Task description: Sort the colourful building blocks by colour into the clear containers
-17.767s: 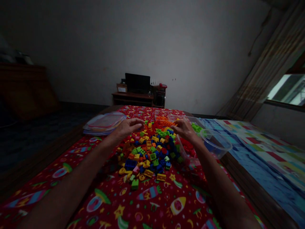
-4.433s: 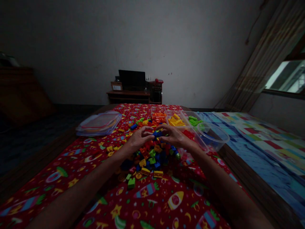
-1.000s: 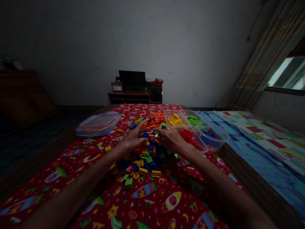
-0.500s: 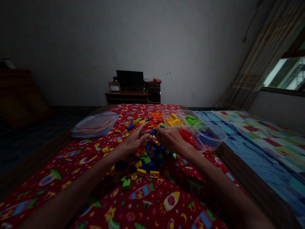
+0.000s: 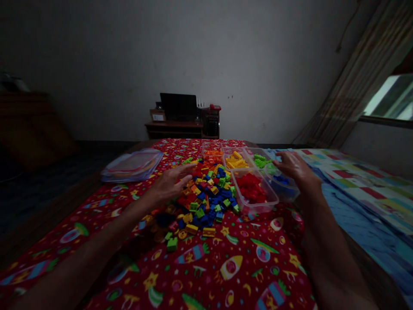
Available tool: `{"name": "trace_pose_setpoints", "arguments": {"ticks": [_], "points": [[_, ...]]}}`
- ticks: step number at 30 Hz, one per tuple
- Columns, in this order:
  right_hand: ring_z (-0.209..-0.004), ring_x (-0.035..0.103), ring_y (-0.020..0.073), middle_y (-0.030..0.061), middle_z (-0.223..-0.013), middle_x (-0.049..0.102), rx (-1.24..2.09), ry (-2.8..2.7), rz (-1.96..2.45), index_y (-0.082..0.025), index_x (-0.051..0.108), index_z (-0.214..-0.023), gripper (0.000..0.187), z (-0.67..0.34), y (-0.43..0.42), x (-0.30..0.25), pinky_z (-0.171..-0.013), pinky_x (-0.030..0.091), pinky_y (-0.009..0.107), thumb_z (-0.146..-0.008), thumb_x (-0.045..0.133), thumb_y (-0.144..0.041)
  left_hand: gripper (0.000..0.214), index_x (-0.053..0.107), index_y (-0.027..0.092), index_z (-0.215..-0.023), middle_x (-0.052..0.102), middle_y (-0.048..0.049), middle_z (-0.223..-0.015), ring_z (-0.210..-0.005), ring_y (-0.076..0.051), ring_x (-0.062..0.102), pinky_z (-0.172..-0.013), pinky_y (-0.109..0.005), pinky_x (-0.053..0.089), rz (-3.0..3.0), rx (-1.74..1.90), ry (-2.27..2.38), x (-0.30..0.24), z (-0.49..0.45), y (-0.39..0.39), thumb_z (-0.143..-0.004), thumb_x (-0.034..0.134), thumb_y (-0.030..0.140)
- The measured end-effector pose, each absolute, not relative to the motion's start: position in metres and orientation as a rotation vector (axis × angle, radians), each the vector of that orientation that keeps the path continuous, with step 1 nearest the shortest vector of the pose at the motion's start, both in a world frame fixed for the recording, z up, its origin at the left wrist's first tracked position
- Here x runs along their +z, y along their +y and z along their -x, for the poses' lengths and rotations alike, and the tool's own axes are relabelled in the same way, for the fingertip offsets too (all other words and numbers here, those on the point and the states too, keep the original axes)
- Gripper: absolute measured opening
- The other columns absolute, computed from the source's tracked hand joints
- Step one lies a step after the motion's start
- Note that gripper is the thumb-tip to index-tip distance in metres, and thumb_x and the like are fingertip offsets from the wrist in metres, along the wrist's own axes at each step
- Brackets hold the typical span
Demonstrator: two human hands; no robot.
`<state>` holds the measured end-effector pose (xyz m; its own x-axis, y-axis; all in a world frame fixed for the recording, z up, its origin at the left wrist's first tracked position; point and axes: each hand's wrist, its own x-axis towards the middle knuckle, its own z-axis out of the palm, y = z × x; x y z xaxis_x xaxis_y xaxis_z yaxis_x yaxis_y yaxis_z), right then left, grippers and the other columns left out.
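Observation:
My left hand (image 5: 171, 184) hovers at the left side of a loose pile of toy building bricks (image 5: 208, 198), its fingers stretched out and apart, with nothing in them. The pile mixes blue, green, yellow, red and orange bricks. Over on the right, my right hand (image 5: 297, 168) is above a clear tub (image 5: 290, 193) with blue bricks (image 5: 281, 180) in it. Its thumb and fingers look apart, and I see no brick between them. Beside that tub stands a clear container (image 5: 273, 203) of red bricks (image 5: 251, 188).
Farther back are clear containers with orange bricks (image 5: 213, 156), yellow bricks (image 5: 236, 160) and green bricks (image 5: 260, 161). Stacked plastic lids (image 5: 132, 165) lie at the left. A red patterned cloth (image 5: 206, 275) covers the table. A bed (image 5: 361, 189) adjoins on the right.
My right hand has moved right, from over the brick pile to above the tub of blue bricks, uncovering the red bricks. My left hand has shifted slightly left and stays beside the pile.

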<state>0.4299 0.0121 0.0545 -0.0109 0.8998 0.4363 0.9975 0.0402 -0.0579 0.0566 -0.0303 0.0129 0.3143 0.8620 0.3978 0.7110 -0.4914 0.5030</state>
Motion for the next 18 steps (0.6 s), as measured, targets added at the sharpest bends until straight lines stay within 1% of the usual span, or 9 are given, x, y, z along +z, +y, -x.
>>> {"name": "trace_pose_setpoints", "arguments": {"ticks": [3, 4, 6, 8, 11, 13, 14, 16, 18], "points": [[-0.084, 0.06, 0.021, 0.0118, -0.095, 0.069, -0.369, -1.99, 1.78, -0.016, 0.065, -0.111, 0.033, -0.407, 0.017, 0.052, -0.073, 0.041, 0.029, -0.087, 0.047, -0.028, 0.059, 0.046, 0.02, -0.135, 0.052, -0.0102, -0.136, -0.122, -0.028, 0.051, -0.103, -0.042, 0.039, -2.497, 0.778, 1.53, 0.003, -0.032, -0.047, -0.089, 0.036, 0.056], [-0.08, 0.06, 0.0198, 0.0109, -0.091, 0.069, -0.345, -2.036, 1.709, -0.016, 0.065, -0.111, 0.033, -0.396, 0.017, 0.051, -0.07, 0.041, 0.028, -0.087, 0.046, -0.027, 0.061, 0.041, 0.021, -0.138, 0.046, -0.0096, -0.142, -0.128, -0.029, 0.044, -0.107, -0.044, 0.035, -2.54, 0.706, 1.553, -0.005, -0.023, -0.055, -0.089, 0.036, 0.057], [-0.071, 0.057, 0.0165, 0.0087, -0.085, 0.068, -0.299, -2.153, 1.534, -0.018, 0.065, -0.11, 0.031, -0.372, 0.013, 0.047, -0.064, 0.037, 0.026, -0.087, 0.046, -0.025, 0.07, 0.028, 0.025, -0.145, 0.028, -0.0088, -0.153, -0.139, -0.033, 0.024, -0.111, -0.051, 0.025, -2.621, 0.567, 1.555, -0.026, -0.005, -0.077, -0.086, 0.039, 0.061], [-0.063, 0.051, 0.0134, 0.0068, -0.078, 0.066, -0.272, -2.28, 1.368, -0.018, 0.066, -0.104, 0.027, -0.349, 0.005, 0.041, -0.058, 0.031, 0.025, -0.086, 0.046, -0.022, 0.082, 0.018, 0.029, -0.148, 0.014, -0.0098, -0.156, -0.141, -0.039, 0.012, -0.108, -0.06, 0.02, -2.613, 0.512, 1.629, -0.052, 0.008, -0.099, -0.081, 0.045, 0.066], [-0.053, 0.038, 0.0098, 0.0035, -0.066, 0.059, -0.229, -2.437, 1.224, -0.017, 0.065, -0.086, 0.021, -0.32, -0.011, 0.034, -0.054, 0.023, 0.026, -0.086, 0.044, -0.018, 0.102, 0.007, 0.032, -0.149, 0.0, -0.0116, -0.157, -0.14, -0.045, 0.005, -0.104, -0.065, 0.022, -2.619, 0.468, 1.618, -0.084, 0.011, -0.124, -0.069, 0.057, 0.072], [-0.05, 0.029, 0.0086, 0.0013, -0.061, 0.053, -0.19, -2.514, 1.187, -0.016, 0.063, -0.078, 0.021, -0.307, -0.018, 0.029, -0.052, 0.019, 0.027, -0.086, 0.043, -0.016, 0.113, 0.006, 0.035, -0.148, -0.005, -0.0115, -0.157, -0.139, -0.048, 0.001, -0.102, -0.07, 0.018, -2.656, 0.483, 1.593, -0.094, 0.002, -0.13, -0.059, 0.064, 0.073], [-0.049, 0.027, 0.0085, 0.0006, -0.06, 0.051, -0.185, -2.541, 1.177, -0.016, 0.062, -0.077, 0.022, -0.302, -0.021, 0.027, -0.052, 0.018, 0.027, -0.086, 0.042, -0.016, 0.113, 0.007, 0.036, -0.148, -0.007, -0.0112, -0.157, -0.138, -0.049, 0.0, -0.102, -0.071, 0.017, -2.675, 0.51, 1.587, -0.096, -0.005, -0.129, -0.058, 0.066, 0.072], [-0.049, 0.024, 0.0085, 0.0002, -0.06, 0.051, -0.197, -2.581, 1.156, -0.016, 0.062, -0.078, 0.022, -0.296, -0.024, 0.023, -0.052, 0.016, 0.028, -0.087, 0.041, -0.017, 0.105, 0.011, 0.037, -0.148, -0.01, -0.0102, -0.157, -0.139, -0.048, 0.0, -0.102, -0.071, 0.016, -2.706, 0.554, 1.589, -0.094, -0.021, -0.123, -0.064, 0.067, 0.066], [-0.05, 0.024, 0.0088, 0.0004, -0.062, 0.051, -0.201, -2.609, 1.156, -0.016, 0.062, -0.082, 0.023, -0.292, -0.026, 0.02, -0.052, 0.016, 0.028, -0.089, 0.04, -0.018, 0.092, 0.017, 0.038, -0.146, -0.008, -0.0086, -0.157, -0.139, -0.046, 0.0, -0.102, -0.071, 0.014, -2.738, 0.604, 1.608, -0.087, -0.038, -0.112, -0.071, 0.066, 0.058]]}}
